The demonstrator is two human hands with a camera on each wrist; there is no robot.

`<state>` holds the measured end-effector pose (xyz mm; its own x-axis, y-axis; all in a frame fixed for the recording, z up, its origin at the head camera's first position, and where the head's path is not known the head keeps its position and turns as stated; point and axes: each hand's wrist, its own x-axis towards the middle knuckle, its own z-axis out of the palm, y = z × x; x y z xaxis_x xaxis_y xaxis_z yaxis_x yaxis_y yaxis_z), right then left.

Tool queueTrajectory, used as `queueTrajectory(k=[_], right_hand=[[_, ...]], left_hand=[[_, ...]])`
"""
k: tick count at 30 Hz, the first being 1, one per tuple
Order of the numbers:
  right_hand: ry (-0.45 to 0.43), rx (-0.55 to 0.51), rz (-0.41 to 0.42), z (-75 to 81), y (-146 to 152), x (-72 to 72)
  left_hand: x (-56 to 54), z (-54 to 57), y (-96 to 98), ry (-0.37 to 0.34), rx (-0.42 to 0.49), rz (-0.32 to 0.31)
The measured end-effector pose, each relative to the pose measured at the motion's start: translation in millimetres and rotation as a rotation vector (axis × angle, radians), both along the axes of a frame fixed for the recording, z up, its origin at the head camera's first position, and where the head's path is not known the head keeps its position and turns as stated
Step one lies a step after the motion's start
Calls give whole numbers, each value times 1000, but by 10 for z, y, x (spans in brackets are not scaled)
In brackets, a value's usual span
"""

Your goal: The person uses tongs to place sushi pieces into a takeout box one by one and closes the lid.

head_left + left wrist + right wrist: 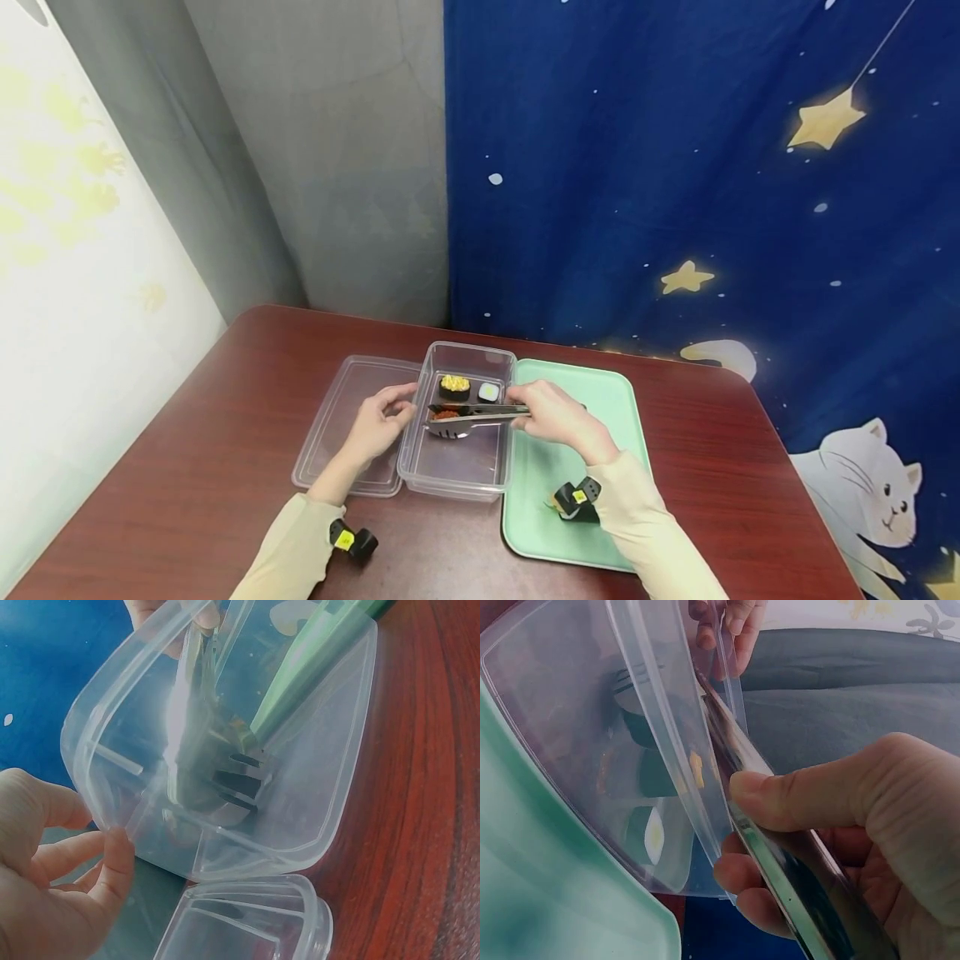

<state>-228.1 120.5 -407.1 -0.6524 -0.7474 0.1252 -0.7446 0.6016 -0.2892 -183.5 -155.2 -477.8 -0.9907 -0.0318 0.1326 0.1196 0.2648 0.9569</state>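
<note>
My right hand (pixel 555 410) grips metal serving tongs (pixel 480 418) across the clear plastic box (pixel 457 483). Their slotted head is down inside it, around a sushi piece topped with orange roe (pixel 446 414), partly hidden by the tongs. Just behind in the box sit a yellow-topped sushi piece (pixel 454 383) wrapped in black and a small white roll (pixel 488 391) with a green centre. My left hand (pixel 381 423) is at the box's left side, its bent fingertips touching the outer wall in the left wrist view.
A clear lid (pixel 337 425) lies left of the box, under my left hand. On the right, a mint green tray (pixel 600 387) holds a black-wrapped sushi piece (pixel 579 513) with a green leaf, partly covered by my right wrist's camera. A blue curtain (pixel 600 167) hangs behind the table.
</note>
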Motion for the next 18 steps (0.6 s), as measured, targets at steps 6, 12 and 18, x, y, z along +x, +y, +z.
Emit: queueTrajectory(k=[6,12,18], right_hand=[[26,49,1,39,-36,10],[-5,40,-15,87,-22,49],[-34,-45,-27,109,92,105]], left_hand=[[1,17,5,-12,13,-2],[-10,18,0,-29,5,-7],[-17,21,-11,-44,4,-8]])
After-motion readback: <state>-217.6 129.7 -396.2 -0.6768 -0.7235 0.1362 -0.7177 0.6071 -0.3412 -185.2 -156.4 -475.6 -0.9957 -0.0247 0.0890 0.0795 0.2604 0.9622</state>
